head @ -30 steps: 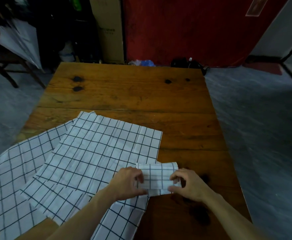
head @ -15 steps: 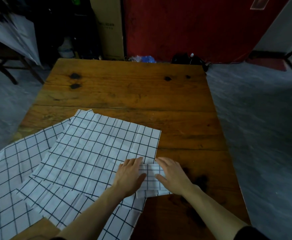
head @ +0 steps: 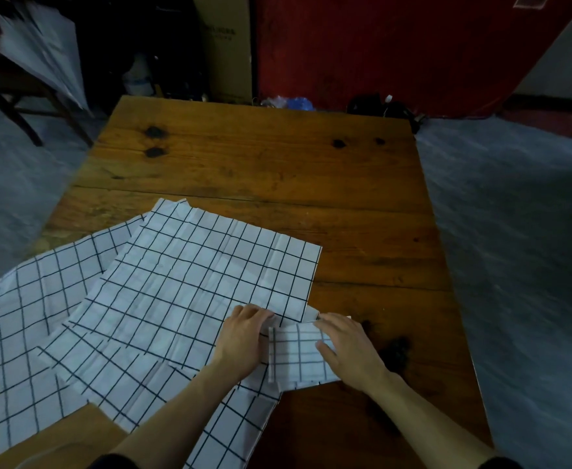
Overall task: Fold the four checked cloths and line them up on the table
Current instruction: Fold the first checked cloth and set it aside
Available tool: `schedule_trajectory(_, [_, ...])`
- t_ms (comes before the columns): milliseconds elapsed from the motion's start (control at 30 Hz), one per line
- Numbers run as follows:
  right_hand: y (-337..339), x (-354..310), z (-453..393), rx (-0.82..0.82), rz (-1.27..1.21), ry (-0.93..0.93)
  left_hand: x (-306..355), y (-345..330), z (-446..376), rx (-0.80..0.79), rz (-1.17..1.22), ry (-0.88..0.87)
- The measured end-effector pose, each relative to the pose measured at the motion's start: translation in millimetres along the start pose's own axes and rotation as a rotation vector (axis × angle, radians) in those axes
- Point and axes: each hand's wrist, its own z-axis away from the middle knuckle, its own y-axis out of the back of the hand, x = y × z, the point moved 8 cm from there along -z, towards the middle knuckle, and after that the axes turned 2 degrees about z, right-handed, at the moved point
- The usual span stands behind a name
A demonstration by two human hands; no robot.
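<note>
A small folded checked cloth (head: 294, 358) lies near the front right of the wooden table (head: 277, 157). Its left part overlaps the spread cloths. My right hand (head: 348, 350) lies on its right half, fingers fairly straight and reaching the far edge, thumb on top. My left hand (head: 244, 336) is at its left edge with fingers curled round the far left corner. Three more checked cloths lie unfolded and overlapping to the left: the top cloth (head: 203, 282), one beneath it at the left (head: 40, 299), and one poking out at the front (head: 223, 431).
The far half of the table is bare wood with dark knots (head: 154, 132). Beyond it stand a cardboard box (head: 227, 45) and a red wall. A wooden chair (head: 17, 96) stands at the far left. Grey floor lies on both sides.
Both hands pinched the folded cloth's ends, then pressed flat on it. Now my left hand has slid to its left edge and curled its fingers; my right hand has stayed on top.
</note>
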Motion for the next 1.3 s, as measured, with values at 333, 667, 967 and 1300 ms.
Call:
schedule_trajectory(333, [3.5,4.6,-2.2,-0.027,-0.032,-0.067,9.0,-5.9,-14.6,-0.008,0.238,-0.041])
schedule_trajectory(667, [-6.8,-3.0,4.8,-0.093,0.062,0.021,2.0,8.5,-6.9,0.126,0.257,-0.126])
schedule_trajectory(967, [-18.2,-19.9,6.1,-0.094,0.159,0.046,46.8,-28.8,12.2,-0.050,-0.328,-0.256])
schedule_trajectory(1300, [-35.3,2.4,19.0,-0.098,0.280,0.028,23.8,-53.1,36.2,-0.260,-0.452,-0.187])
